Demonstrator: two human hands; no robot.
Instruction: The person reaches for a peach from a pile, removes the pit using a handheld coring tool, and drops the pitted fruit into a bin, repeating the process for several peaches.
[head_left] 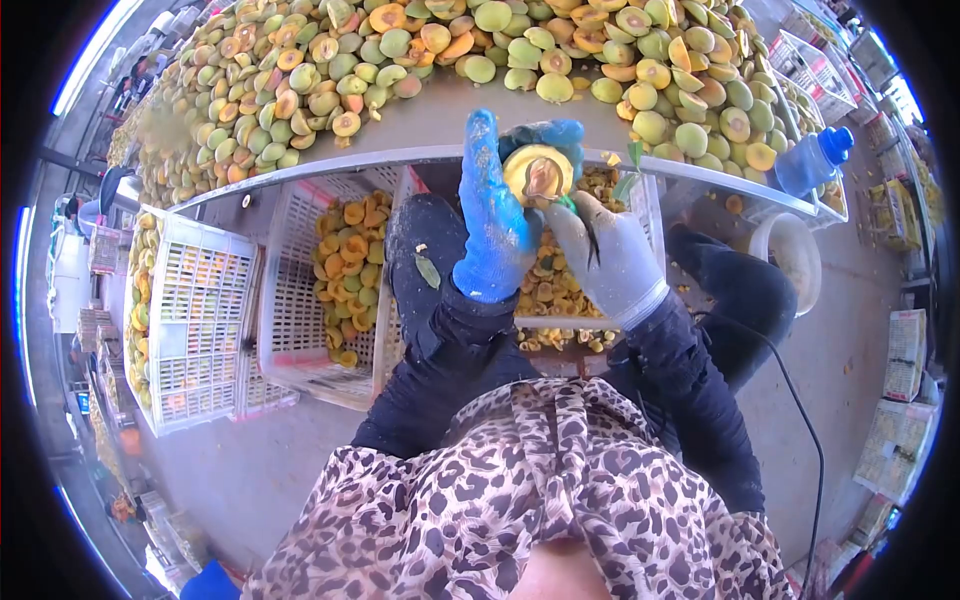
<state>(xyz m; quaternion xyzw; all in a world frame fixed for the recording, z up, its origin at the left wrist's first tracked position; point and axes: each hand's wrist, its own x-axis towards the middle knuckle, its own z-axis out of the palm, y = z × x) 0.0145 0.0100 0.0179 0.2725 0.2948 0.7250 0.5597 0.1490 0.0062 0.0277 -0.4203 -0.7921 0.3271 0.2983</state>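
Note:
A halved yellow peach (548,160), its cut face with the brown stone area turned up, rests in my left hand (492,225), which wears a blue glove. The blue fingers and thumb close around the fruit's sides. My right hand (612,255), in a pale grey glove, is closed against the peach's lower edge. A small tool with a green part (568,203) shows at its fingertips; most of it is hidden. A thin dark strip lies across that glove. Both hands are in front of the metal table edge (400,155).
Heaped peach halves (330,70) cover much of the table. Below it, white crates (200,310) hold more fruit, and peach pieces (550,285) lie between my legs. A blue bottle (812,162) and a white bucket (795,255) are at right. A black cable (800,400) trails down.

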